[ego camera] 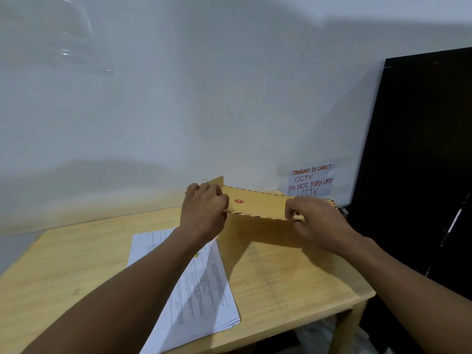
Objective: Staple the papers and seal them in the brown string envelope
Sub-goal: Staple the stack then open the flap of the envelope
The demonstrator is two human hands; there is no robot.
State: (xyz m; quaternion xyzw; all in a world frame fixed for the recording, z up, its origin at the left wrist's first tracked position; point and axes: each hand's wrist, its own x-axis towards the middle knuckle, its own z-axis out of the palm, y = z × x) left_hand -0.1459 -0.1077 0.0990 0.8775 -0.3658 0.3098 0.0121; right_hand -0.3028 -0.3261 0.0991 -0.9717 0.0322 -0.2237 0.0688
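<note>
Well, envelope (258, 206): held aloft, centre of frame, red button (238, 201) showing.
Grip: left hand (204, 210) pinches its left end, right hand (316, 223) its right end.
Papers (204, 297): flat on table (293, 282), lower centre; staple not discernible.
Advice: I'd open the mouth wide before fetching the sheets.

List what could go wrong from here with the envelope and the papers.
1. The left hand and right hand pinch the brown envelope by its ends, off the table; pulling apart might tear or crease its opening.
2. The papers lie by the table's near edge under the left forearm; a sweep could push them off.
3. No stapler shows, and whether the papers are stapled cannot be told; they may go in loose.
</note>
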